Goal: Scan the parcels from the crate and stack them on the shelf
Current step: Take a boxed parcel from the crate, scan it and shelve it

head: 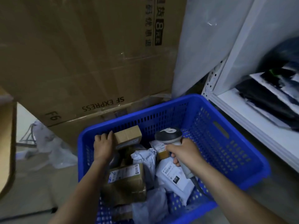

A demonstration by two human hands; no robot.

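Observation:
A blue plastic crate (pixel 226 143) stands on the floor, filled with several parcels. My left hand (pixel 103 145) grips a small brown cardboard box (pixel 127 136) at the crate's far left side, fingers curled over its left end. My right hand (pixel 184 153) holds a grey handheld scanner (pixel 168 135) by its handle, its head over the middle of the crate. Below the hands lie a taped brown box with a label (pixel 126 181) and a white mailer bag with a barcode label (pixel 173 175). The white shelf (pixel 252 122) is at the right.
Large brown cartons (pixel 84 62) marked SF EXPRESS stand behind the crate. Dark and white bagged parcels (pixel 271 94) lie on the shelf at the right. A clear plastic bag (pixel 50 143) lies on the floor at the left, next to another carton edge (pixel 6 143).

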